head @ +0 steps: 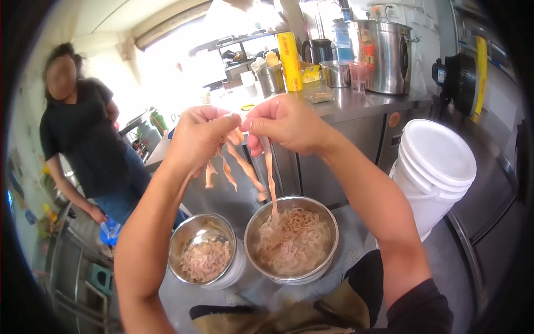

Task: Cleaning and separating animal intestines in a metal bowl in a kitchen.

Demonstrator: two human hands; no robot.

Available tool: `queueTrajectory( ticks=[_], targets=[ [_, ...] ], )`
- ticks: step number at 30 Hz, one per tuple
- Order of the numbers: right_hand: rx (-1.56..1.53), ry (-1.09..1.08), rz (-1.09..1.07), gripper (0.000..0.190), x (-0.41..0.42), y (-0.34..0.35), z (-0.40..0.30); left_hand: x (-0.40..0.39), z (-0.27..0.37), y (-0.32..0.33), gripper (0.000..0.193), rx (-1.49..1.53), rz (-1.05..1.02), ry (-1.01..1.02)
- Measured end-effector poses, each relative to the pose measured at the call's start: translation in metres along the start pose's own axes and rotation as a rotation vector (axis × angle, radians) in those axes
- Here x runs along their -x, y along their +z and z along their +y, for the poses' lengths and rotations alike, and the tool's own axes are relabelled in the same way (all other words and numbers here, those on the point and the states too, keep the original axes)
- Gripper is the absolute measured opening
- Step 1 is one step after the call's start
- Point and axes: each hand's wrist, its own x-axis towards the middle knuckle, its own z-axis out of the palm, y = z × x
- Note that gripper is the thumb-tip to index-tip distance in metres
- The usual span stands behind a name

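Both my hands are raised close together above two metal bowls. My left hand (204, 135) grips several limp, pale pink strips of what looks like raw meat or intestine (244, 165), which dangle below its fingers. Pinched in my right hand (283, 125) is a long strip (270, 175) of the same kind, its lower end hanging over the larger bowl. That steel bowl (333, 250) holds a heap of similar strips in cloudy liquid. To its left, a smaller steel bowl (172, 254) contains short pale pieces (206, 259). My fingertips meet; what lies between them is mostly hidden.
A lidded white bucket (436, 167) stands at the right. Behind my hands runs a steel counter (375, 104) with a tall stockpot (377, 58), a yellow box (290, 62) and a small pot (335, 74). Another person (89, 137) stands at the left, holding a blue bag (109, 231).
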Motion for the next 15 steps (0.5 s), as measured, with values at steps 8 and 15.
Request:
queueTrajectory(
  ticks=[8, 15],
  targets=[
    [-0.315, 0.105, 0.111, 0.012, 0.003, 0.017, 0.037, 0.005, -0.029, 0.009, 0.014, -0.038, 0.059, 0.0],
    [-0.362, 0.222, 0.17, 0.014, 0.012, 0.029, 0.057, 0.005, -0.043, 0.014, 0.013, 0.011, 0.096, -0.002]
  ],
)
